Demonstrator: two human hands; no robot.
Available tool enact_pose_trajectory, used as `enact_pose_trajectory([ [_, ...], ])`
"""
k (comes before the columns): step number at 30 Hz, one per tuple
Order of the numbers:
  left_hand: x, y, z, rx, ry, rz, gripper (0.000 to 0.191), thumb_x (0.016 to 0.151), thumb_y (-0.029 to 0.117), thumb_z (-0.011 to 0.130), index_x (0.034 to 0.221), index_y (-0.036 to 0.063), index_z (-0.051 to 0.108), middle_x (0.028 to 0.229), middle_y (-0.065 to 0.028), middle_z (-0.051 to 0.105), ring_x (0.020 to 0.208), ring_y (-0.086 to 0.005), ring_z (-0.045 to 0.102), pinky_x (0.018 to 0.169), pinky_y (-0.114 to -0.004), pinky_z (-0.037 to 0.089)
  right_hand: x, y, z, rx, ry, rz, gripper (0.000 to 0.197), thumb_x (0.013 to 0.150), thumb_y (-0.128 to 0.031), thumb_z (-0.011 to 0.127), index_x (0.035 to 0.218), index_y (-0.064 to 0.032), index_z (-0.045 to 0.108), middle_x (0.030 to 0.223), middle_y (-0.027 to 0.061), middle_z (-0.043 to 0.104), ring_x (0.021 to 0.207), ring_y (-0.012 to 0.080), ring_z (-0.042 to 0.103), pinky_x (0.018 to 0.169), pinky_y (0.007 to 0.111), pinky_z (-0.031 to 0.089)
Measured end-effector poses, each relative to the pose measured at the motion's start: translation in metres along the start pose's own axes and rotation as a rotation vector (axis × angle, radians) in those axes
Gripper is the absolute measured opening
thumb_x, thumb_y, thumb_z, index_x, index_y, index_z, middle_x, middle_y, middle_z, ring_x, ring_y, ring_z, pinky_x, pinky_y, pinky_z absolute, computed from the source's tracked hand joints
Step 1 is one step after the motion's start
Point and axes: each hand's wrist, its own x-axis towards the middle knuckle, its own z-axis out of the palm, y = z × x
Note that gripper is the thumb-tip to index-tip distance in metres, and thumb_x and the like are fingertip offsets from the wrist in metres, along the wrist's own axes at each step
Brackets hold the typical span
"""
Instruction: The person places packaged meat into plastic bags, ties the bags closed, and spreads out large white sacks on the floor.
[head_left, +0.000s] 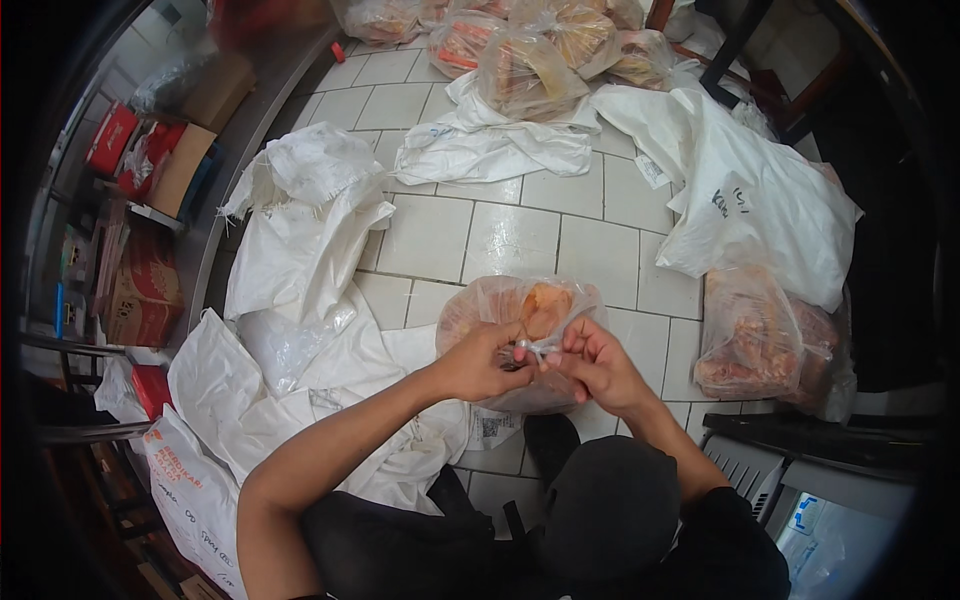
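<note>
In front of me on the tiled floor stands a clear plastic bag (480, 307) filled with orange-tinged pieces that look like raw meat. Its gathered neck is twisted into a thin knot (541, 348) above the contents. My left hand (484, 364) pinches one side of this knot between thumb and fingers. From the other side my right hand (600, 367) grips the plastic as well, its fingertips close to those of the left. Both hands hide part of the bag's middle.
White woven sacks lie crumpled at left (300, 225) and far ahead (502, 142). Several filled plastic bags (532, 71) are heaped at the back. Another filled bag (750, 337) sits at right beside a large white sack (772, 195). A metal shelf (225, 172) runs along the left.
</note>
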Motion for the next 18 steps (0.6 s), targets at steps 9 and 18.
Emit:
enact_pose_trajectory([
  [9,-0.006,0.009,-0.005,0.29,0.082,0.087,0.02,0.081,0.018,0.071,0.085,0.0065,0.055,0.091,-0.0075,0.061,0.09,-0.0279,0.06,0.082,-0.041,0.042,-0.008,-0.042,0.027,-0.079,-0.055,0.265,0.028,0.091,-0.016,0.067,0.075,-0.014,0.045,0.069,-0.0033,0.052,0.048,0.006,0.037,0.045,0.022,0.028],
  [18,-0.075,0.111,-0.102,0.86,-0.39,0.379,0.021,0.08,0.027,0.065,0.092,0.01,0.063,0.105,-0.0103,0.05,0.106,-0.0247,0.047,0.082,-0.039,0.041,0.001,-0.128,0.082,-1.449,-0.968,-0.226,0.024,0.091,-0.025,0.057,0.075,-0.0084,0.057,0.075,0.0106,0.054,0.072,0.0318,0.062,0.061,0.043,0.049],
])
